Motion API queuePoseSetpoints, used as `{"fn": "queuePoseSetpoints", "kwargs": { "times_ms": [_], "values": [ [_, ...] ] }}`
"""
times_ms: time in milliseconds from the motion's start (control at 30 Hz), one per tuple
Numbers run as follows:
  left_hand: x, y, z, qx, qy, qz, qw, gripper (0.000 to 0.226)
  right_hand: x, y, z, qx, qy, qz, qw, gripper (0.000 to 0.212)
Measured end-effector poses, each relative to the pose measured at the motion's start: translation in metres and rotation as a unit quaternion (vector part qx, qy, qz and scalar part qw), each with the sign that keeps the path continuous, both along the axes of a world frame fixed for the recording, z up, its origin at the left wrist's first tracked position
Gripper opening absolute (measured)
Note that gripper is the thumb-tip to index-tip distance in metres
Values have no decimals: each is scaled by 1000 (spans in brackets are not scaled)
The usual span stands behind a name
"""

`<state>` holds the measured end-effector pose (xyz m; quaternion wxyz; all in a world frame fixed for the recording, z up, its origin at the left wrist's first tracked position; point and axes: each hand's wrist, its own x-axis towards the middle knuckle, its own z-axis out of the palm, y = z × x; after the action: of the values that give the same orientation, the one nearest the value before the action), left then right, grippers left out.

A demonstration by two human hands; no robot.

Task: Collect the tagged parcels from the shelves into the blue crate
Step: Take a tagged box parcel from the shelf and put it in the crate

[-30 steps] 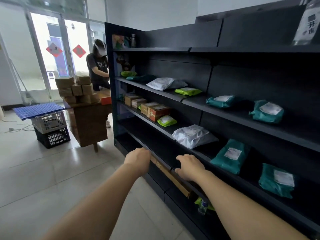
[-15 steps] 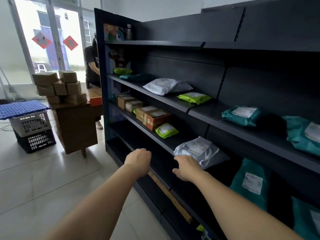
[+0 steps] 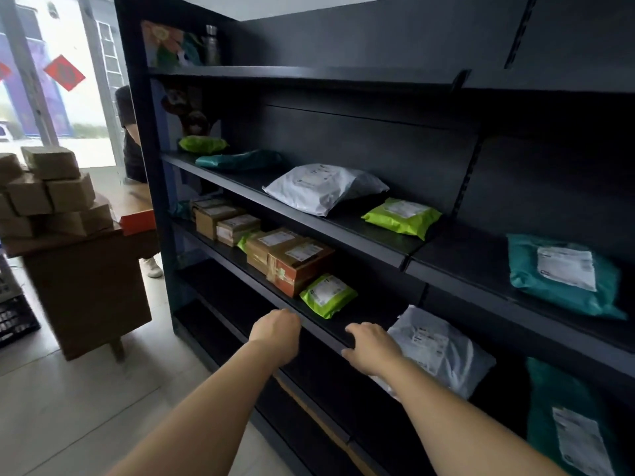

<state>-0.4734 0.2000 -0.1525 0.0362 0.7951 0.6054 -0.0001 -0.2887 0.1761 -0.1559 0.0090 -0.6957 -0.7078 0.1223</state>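
A black shelf unit point(image 3: 343, 231) holds tagged parcels. My left hand point(image 3: 276, 333) is curled with nothing in it, at the front edge of the lower shelf. My right hand point(image 3: 372, 348) has its fingers apart at the same edge, just left of a white bag parcel point(image 3: 443, 352), and I cannot tell if it touches the bag. A small green parcel point(image 3: 328, 295) and brown boxes point(image 3: 299, 264) lie just above my hands. Higher up are a white bag point(image 3: 323, 187), a green parcel point(image 3: 402, 216) and a teal parcel point(image 3: 563, 276). No blue crate is in view.
A wooden table point(image 3: 86, 290) with several stacked cardboard boxes point(image 3: 51, 187) stands left of the shelf end. A person point(image 3: 132, 132) stands behind the shelf end. A black crate point(image 3: 13, 317) sits at the far left. Another teal parcel point(image 3: 570, 424) lies low on the right.
The view has moved closer to the shelves and leftwards. Both hands have risen to the lower shelf's front edge, the right one now next to the white bag.
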Motion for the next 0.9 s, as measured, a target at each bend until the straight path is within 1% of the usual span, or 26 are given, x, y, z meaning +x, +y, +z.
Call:
{"fn": "queuePoseSetpoints", "kwargs": {
  "times_ms": [100,300,433,600,700,767,833,900],
  "values": [
    [-2,42,-7,-16,-2,-18,1000,35,-2,36,-10,-15,2,-8,1000,56],
    [8,126,-27,-40,6,-39,998,25,3,115,-41,-39,9,-24,999,53],
    [20,182,-50,-71,2,-39,997,26,11,172,-66,-49,32,-41,997,49],
    [38,243,-78,-111,9,-42,993,26,22,229,-96,-87,57,-63,993,40],
    [46,272,-96,-132,-3,-33,991,33,25,254,-115,-92,101,-86,987,32],
    [52,289,-111,-150,-27,-42,987,41,27,266,-128,-107,142,-112,978,32],
    [57,302,-126,-177,-27,-49,983,49,28,276,-141,-120,193,-148,962,37],
    [62,311,-136,-193,-28,-51,979,55,25,282,-148,-133,224,-187,947,49]
  ]
}}
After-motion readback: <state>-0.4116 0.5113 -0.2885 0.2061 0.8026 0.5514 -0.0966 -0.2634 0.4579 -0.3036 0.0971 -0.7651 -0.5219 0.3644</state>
